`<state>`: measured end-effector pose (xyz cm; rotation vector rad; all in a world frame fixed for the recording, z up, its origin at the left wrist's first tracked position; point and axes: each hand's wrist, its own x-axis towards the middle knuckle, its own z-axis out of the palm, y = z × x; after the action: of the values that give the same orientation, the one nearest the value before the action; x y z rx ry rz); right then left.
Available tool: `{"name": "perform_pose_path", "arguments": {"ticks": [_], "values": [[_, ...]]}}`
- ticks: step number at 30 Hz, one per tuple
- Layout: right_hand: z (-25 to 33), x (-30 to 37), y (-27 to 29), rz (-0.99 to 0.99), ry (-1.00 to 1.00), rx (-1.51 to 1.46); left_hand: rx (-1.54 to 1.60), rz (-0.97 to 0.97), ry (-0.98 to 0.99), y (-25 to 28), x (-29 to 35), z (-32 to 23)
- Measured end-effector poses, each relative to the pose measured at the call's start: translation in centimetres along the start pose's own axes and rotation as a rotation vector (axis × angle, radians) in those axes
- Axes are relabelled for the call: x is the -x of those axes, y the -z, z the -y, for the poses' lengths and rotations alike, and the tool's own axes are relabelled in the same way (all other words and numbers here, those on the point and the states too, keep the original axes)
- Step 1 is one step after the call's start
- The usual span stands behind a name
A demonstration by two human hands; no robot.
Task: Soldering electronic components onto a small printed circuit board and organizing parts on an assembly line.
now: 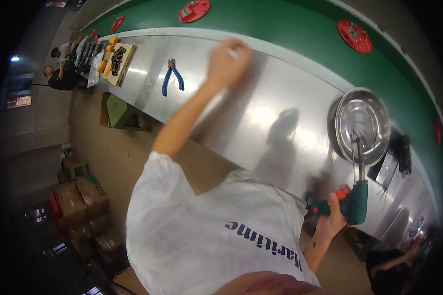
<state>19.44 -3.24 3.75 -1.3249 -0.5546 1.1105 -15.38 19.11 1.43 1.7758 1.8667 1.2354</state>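
One green power driver (357,204), clasped in our right hand (335,215), points over a steel bowl (337,125), its contents unclear. Our blurred left hand (228,64) is outstretched near the metal table's (231,123) far edge; whether it pinches anything, we cannot tell.

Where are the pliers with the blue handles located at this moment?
In the head view, the blue-handled pliers lie in the upper left on the metal table, between the pale board and the left hand.
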Motion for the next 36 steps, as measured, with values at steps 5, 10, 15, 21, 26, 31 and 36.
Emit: {"name": "perform_pose_path", "arguments": {"ticks": [5, 10, 15, 21, 26, 31, 36], "values": [[0.1, 0.0, 0.4, -0.003, 0.006, 0.024, -0.539, -0.271, 0.222, 4.7, -15.2, 14.8], [0.4, 0.7, 0.7, -0.053, -0.015, 0.029, -0.753, -0.298, 0.370, 4.1, -17.1, 17.1], [-0.6, 1.4, 1.4, -0.121, -0.067, 0.055, -0.316, 0.077, -0.127, -0.6, -12.2, 8.3], [-0.2, 0.7, -0.1, 0.079, -0.050, 0.085, -0.004, 0.835, -0.550, -1.8, 4.5, -6.1], [-0.8, 0.9, -0.3, 0.227, 0.007, 0.048, -0.005, 0.871, -0.658, -2.6, 11.7, -7.2], [-1.5, 1.3, 0.6, 0.228, -0.007, 0.085, 0.159, 0.454, -0.522, 0.4, 15.7, -7.4], [-2.0, 1.2, 0.2, 0.262, -0.042, 0.051, 0.352, 0.502, -0.063, 1.0, 20.3, -9.4]]}}
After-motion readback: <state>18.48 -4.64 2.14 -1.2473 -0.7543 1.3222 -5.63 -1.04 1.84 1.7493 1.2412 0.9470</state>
